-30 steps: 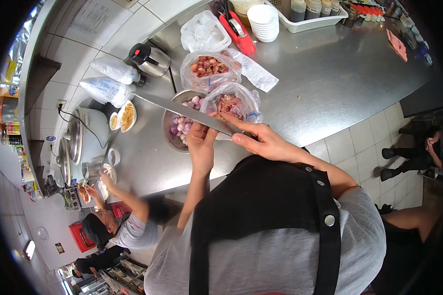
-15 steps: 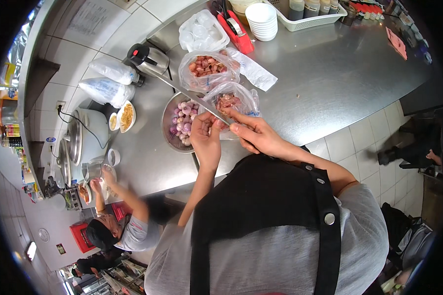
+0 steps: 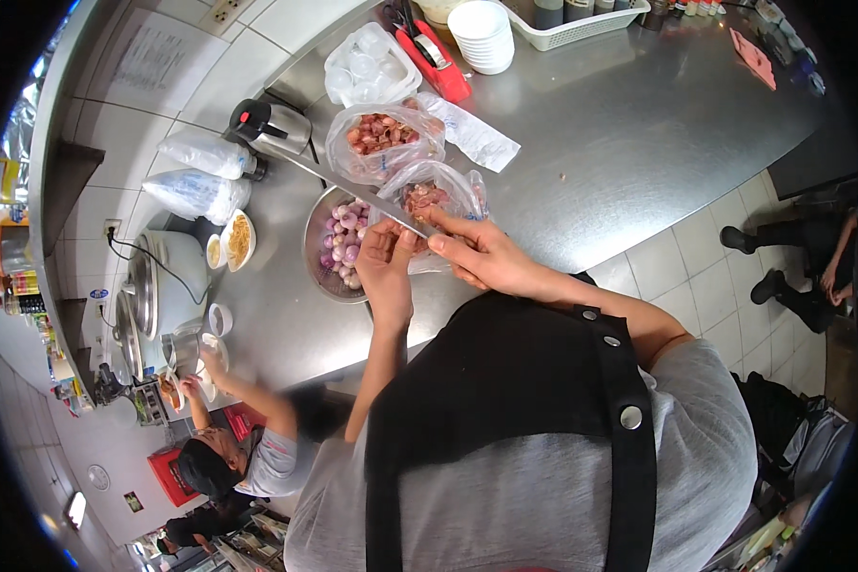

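My right hand (image 3: 491,255) grips a long-bladed knife (image 3: 353,187), its blade slanting up and left across the plastic bags. My left hand (image 3: 388,257) is closed beside the knife near its handle end, its fingertips pinching a small reddish shallot that is mostly hidden. Under the hands lies an open clear bag (image 3: 462,195) with reddish shallot skins (image 3: 423,197). To the left, a round metal bowl (image 3: 311,264) holds peeled purple-white shallots (image 3: 345,240). Behind, another clear bag (image 3: 418,162) contains unpeeled brown-red shallots (image 3: 381,132).
At the back stand a steel jug (image 3: 281,129), a plastic tub (image 3: 370,67), a red tape dispenser (image 3: 439,67) and stacked white bowls (image 3: 481,36). A white paper strip (image 3: 477,133) lies beside the bags. A co-worker (image 3: 257,419) works at the counter's left end.
The view has shifted slightly, so the counter things sit further left. Both hands stay together at the knife, with little visible movement. A seated person's legs at right show more fully.
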{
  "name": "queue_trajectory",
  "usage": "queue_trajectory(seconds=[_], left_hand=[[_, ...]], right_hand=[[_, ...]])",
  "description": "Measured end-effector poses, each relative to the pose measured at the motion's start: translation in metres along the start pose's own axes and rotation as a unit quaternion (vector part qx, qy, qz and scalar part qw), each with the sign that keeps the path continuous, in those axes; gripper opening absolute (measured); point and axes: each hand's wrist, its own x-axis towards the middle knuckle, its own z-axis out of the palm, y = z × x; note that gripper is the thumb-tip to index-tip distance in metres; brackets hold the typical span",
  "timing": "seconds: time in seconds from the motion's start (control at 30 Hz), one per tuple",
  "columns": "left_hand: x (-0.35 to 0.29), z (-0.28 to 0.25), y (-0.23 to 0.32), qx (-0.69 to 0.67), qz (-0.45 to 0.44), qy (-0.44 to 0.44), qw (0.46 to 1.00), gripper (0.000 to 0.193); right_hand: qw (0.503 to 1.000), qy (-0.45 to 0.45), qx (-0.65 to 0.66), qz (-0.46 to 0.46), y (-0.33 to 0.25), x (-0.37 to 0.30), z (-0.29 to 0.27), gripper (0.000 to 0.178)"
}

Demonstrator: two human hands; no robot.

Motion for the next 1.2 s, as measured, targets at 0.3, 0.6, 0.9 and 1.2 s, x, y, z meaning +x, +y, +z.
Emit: queue_trajectory(seconds=[0.3,0.6,0.9,1.2], left_hand=[[-0.001,-0.001,0.003,-0.068,-0.025,-0.043,0.996,0.037],[0.003,-0.017,-0.005,-0.092,-0.086,-0.055,0.990,0.033],[-0.002,-0.015,0.013,-0.203,-0.100,-0.098,0.969,0.057],[-0.002,-0.028,-0.018,-0.202,-0.103,-0.013,0.974,0.034]], right_hand=[[0.996,-0.024,0.070,0.055,-0.004,0.003,-0.008,0.053],[0.991,-0.027,0.089,0.097,-0.003,0.006,-0.005,0.049],[0.995,0.043,0.039,0.076,0.003,0.018,-0.022,0.056],[0.994,-0.025,-0.042,0.101,0.000,0.010,-0.013,0.056]])
